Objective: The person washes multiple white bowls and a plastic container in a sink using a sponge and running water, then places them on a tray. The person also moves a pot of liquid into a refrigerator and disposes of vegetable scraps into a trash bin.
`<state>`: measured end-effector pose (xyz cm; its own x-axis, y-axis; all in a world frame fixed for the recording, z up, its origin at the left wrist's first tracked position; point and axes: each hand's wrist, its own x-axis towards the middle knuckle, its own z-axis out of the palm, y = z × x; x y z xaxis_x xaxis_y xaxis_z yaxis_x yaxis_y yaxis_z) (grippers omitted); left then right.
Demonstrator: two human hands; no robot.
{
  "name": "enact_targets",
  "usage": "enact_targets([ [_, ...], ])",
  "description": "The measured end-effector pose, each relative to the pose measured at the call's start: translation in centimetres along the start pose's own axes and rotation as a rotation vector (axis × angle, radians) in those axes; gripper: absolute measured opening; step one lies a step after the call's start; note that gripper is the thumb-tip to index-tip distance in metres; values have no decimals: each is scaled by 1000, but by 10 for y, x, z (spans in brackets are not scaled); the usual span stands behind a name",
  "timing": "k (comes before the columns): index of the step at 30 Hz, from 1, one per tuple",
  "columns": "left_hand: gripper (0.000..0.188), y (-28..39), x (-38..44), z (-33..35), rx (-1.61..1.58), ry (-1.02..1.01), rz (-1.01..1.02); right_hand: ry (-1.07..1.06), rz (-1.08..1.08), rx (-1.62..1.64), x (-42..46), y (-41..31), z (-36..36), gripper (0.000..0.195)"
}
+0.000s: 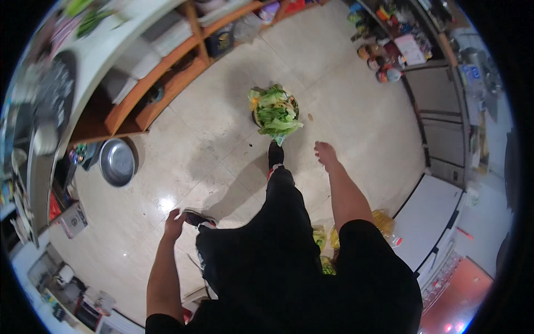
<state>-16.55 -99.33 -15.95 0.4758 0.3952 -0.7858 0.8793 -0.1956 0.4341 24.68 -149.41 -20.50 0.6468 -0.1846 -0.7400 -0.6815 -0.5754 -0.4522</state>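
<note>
My left hand (174,224) hangs low at the left, above the tiled floor beside my left shoe (200,217), with nothing in it. At the right of my forward leg, my right hand (325,155) is held over the floor, empty, its fingers slightly curled. A heap of leafy green vegetables (275,110) fills a round container whose dark rim (297,109) shows at the right; it stands on the floor just in front of my right shoe (275,154). Neither hand touches it. A small brownish scrap (310,117) lies to its right.
A metal basin (117,163) rests against the wooden shelving (167,58) at the left. Jars and bottles (377,62) stand on the floor at the upper right, near grey cabinets (434,92). A white chest-like appliance (429,217) and yellowish bags (381,223) are at the right.
</note>
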Motion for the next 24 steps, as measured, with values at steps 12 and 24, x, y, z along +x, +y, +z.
enact_targets([
  [12, 65, 351, 369, 246, -486, -168, -383, -314, 237, 327, 262, 6, 64, 71],
  [24, 41, 362, 433, 298, -767, -459, -411, -399, 523, 751, 312, 41, 114, 57],
])
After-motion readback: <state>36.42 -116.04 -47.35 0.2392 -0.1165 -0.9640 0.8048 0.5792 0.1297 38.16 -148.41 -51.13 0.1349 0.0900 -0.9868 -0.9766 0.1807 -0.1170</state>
